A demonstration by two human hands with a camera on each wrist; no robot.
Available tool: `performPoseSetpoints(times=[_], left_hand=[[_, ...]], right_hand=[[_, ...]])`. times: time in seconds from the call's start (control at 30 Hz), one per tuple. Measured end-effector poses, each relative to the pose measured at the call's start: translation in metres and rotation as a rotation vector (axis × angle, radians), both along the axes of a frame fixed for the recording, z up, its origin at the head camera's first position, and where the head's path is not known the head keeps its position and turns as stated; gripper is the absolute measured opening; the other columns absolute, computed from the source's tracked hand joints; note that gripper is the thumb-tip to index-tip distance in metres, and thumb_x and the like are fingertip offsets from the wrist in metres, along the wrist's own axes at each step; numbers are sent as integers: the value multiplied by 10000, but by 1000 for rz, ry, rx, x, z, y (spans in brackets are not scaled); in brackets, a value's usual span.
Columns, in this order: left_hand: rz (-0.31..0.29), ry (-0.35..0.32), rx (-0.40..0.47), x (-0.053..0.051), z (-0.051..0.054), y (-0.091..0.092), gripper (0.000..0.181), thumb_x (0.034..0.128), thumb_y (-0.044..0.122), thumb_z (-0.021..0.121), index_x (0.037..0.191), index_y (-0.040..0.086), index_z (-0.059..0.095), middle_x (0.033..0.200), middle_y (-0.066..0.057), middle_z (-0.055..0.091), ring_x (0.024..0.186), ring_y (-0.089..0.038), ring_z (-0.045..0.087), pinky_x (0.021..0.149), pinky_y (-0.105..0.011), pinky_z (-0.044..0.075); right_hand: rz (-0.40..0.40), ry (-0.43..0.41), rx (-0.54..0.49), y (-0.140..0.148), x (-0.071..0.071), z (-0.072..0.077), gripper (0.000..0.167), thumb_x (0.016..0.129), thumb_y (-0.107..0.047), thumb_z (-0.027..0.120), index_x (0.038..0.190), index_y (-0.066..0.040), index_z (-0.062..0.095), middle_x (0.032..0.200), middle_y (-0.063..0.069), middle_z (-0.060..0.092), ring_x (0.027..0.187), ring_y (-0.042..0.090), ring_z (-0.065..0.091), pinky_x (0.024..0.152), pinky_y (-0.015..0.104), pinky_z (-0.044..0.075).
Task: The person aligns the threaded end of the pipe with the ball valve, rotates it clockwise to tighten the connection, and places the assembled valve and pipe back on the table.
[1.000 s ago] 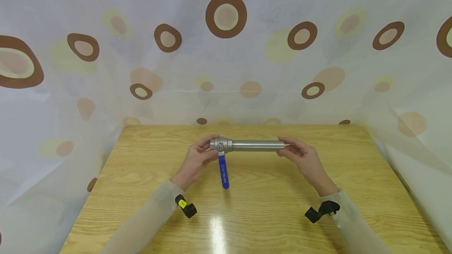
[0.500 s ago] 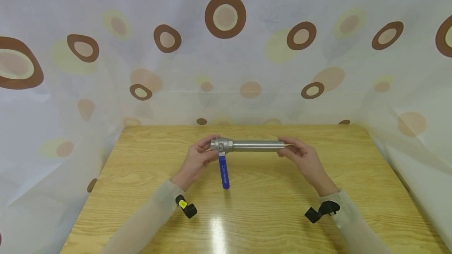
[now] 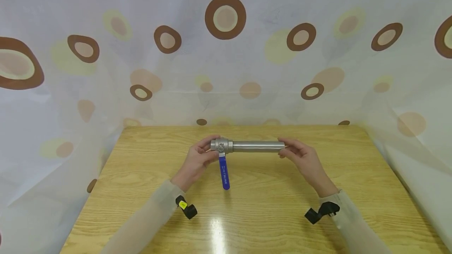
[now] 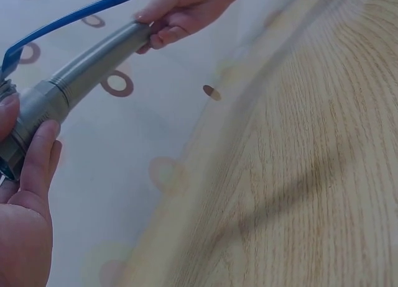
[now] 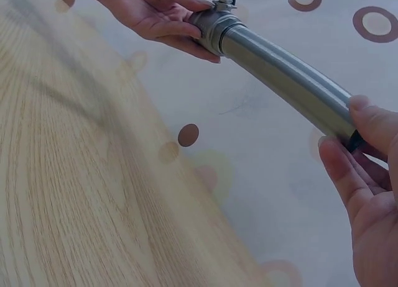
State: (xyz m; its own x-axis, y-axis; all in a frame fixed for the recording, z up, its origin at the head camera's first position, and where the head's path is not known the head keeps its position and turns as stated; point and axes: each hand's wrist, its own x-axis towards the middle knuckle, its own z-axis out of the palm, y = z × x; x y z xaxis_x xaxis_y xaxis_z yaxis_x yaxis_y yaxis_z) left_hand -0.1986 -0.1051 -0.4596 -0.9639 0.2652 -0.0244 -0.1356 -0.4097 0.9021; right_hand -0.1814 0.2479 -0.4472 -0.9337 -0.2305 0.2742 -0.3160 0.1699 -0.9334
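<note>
A steel ball valve [image 3: 220, 145] with a blue lever handle [image 3: 224, 172] is joined to a straight metal pipe [image 3: 257, 146]. My left hand [image 3: 194, 164] grips the valve body at its left end, thumb on the near side and fingers on the far side. At the pipe's free right end, my right hand [image 3: 308, 164] pinches it between thumb and fingers. The joined pieces are held level above the table, with the lever pointing toward me. In the right wrist view, some thread shows where the pipe [image 5: 289, 82] meets the valve [image 5: 211, 29].
Below the hands spreads a wood-grain table [image 3: 261, 214]. A white sheet [image 3: 190, 66] with brown and beige circles surrounds it at the back and both sides. Each sleeve carries a black wrist camera, the left camera [image 3: 190, 211] and the right camera [image 3: 312, 215].
</note>
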Motion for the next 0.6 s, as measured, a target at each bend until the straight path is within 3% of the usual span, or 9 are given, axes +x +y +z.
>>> performPoseSetpoints(times=[0.23,0.47,0.6], left_hand=[[4,7,0,1,0,1,509,919,-160,593,1251,204,720,1442,-118,621,1218,-226,608,985,-316,592],[-8,11,0,1,0,1,510,930,-158,585,1233,229,721,1427,-101,628,1222,-223,604,985,-313,592],[-8,14,-13,0,0,2,509,931,-152,586,1276,203,704,1444,-108,619,1231,-222,603,995,-317,587]], right_hand=[[13,-12,2,1,1,0,453,1010,-32,657,1455,-13,576,1085,-48,726,987,72,703,871,213,604],[-21,-8,36,1,0,0,434,1035,-82,636,1448,31,564,1051,-50,737,962,74,702,890,181,582],[-18,-10,32,2,0,0,449,1022,-66,653,1461,-16,574,1104,-51,729,1002,74,691,869,198,597]])
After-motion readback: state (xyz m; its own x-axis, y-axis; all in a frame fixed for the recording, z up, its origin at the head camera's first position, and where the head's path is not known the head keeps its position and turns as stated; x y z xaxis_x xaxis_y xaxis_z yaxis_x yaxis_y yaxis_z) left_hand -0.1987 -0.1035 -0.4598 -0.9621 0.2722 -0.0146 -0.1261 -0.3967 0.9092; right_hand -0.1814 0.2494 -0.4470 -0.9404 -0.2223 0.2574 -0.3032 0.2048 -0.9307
